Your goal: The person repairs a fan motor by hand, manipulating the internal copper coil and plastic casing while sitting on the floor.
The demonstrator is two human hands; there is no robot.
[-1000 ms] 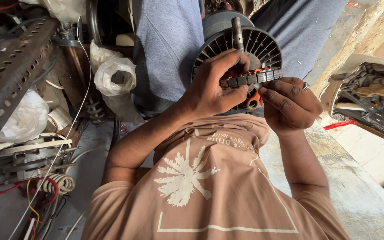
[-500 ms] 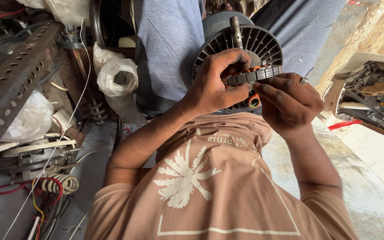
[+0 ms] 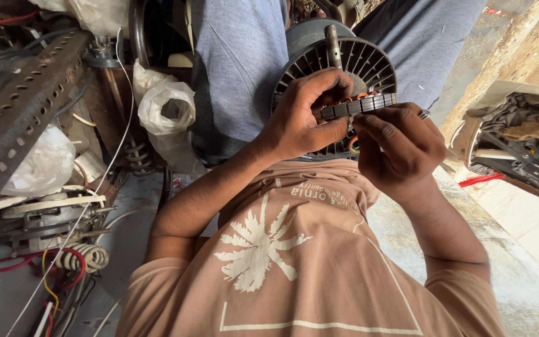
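Ribbed strip [image 3: 354, 107] lengthwise left-to-right

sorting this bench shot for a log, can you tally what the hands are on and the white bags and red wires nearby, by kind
Hands: 2, left hand and right hand
Slotted metal core held between them: 1
Finned motor housing with shaft behind it: 1
White plastic bags: 2 in plain view
Red wire bundles: 1 at lower left
Total: 7
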